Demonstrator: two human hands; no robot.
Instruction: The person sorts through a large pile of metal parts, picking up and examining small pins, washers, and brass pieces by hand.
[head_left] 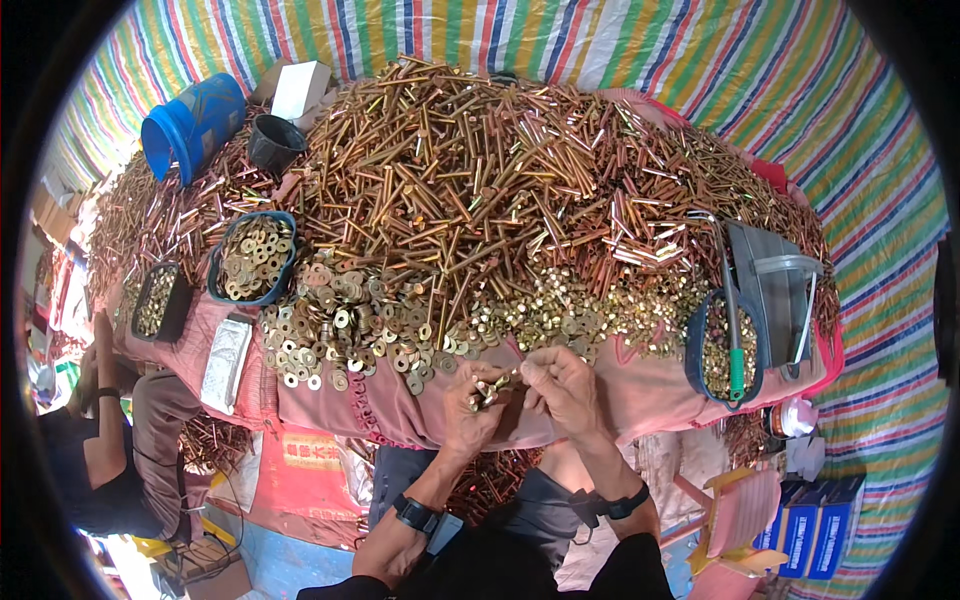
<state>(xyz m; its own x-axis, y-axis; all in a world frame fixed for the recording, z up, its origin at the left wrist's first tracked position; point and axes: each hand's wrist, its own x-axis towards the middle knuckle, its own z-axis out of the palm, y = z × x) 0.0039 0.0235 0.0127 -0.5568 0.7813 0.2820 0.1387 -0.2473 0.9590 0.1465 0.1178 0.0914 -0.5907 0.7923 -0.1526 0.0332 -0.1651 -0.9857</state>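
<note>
My left hand is closed round a small bunch of shiny brass-coloured bolts, low over the front edge of the cloth-covered table. Just to its right, my right hand is pinched, its fingertips pointing toward the bunch. Whatever those fingertips hold is too small to make out. Beyond my hands lies a heap of small brass-coloured nuts. Flat round washers are piled to the left of them. A large mound of long yellowish metal bolts covers the table behind both.
At left stand a blue-rimmed tub of washers, a dark tray of small parts, a black cup and a blue bucket. A dark tub of nuts and a grey scoop are at right. Another person sits far left.
</note>
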